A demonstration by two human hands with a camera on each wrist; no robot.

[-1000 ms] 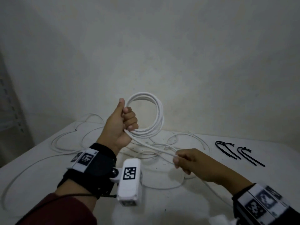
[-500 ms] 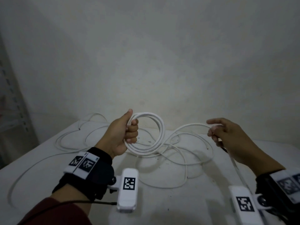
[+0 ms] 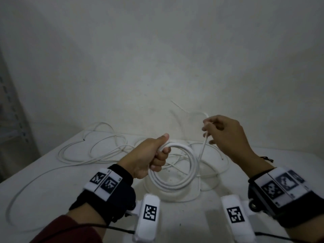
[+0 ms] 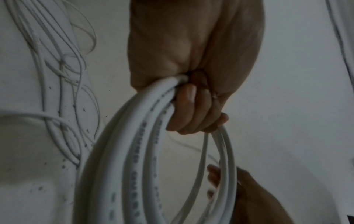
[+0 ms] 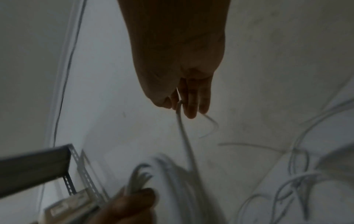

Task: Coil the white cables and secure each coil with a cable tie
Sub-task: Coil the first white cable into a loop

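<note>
My left hand (image 3: pixel 152 155) grips a coil of white cable (image 3: pixel 177 183) of several loops, held just above the white table (image 3: pixel 52 199). In the left wrist view the left hand (image 4: pixel 191 97) has its fingers curled round the coil (image 4: pixel 134 159). My right hand (image 3: pixel 226 135) is raised to the right of the coil and pinches the free run of the same cable (image 3: pixel 203 146), which drops down to the coil. The right wrist view shows my right hand (image 5: pixel 184 97) with the cable run (image 5: pixel 184 136) between thumb and fingers. No cable tie is in sight.
More loose white cable (image 3: pixel 91 151) sprawls in wide loops over the left and back of the table, some under the coil. A plain wall (image 3: pixel 157 67) stands close behind. A metal shelf frame (image 3: pixel 10 120) is at the far left edge.
My right hand has swung up and in toward the coil, carrying the cable run with it. The left hand has lowered the coil and tilted it flatter.
</note>
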